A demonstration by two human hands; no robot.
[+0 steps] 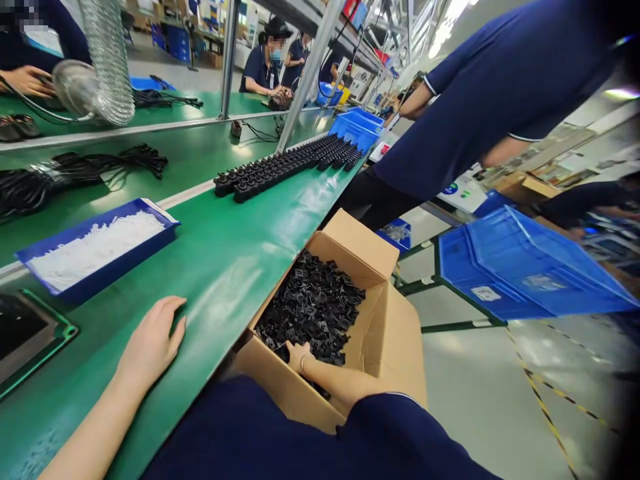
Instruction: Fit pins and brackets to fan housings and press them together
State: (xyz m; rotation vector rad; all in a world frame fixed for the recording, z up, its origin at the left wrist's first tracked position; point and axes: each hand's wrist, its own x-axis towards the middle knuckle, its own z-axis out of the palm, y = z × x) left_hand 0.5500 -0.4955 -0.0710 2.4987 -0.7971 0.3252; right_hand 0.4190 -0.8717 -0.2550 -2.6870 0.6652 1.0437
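My left hand point(153, 339) lies flat on the green table point(230, 260) near its front edge, fingers together and stretched out, holding nothing. My right hand point(299, 353) reaches down into an open cardboard box point(385, 327) beside the table. The box is full of small black plastic parts point(313, 307). The fingers of my right hand are buried among these parts and hidden from view.
A blue tray of white pieces point(97, 247) sits left of centre. Rows of black parts point(290, 163) line the far table edge. Black cables point(75, 170) lie at the left. A person in dark blue point(480, 100) stands right; blue crates point(525, 267) are beside.
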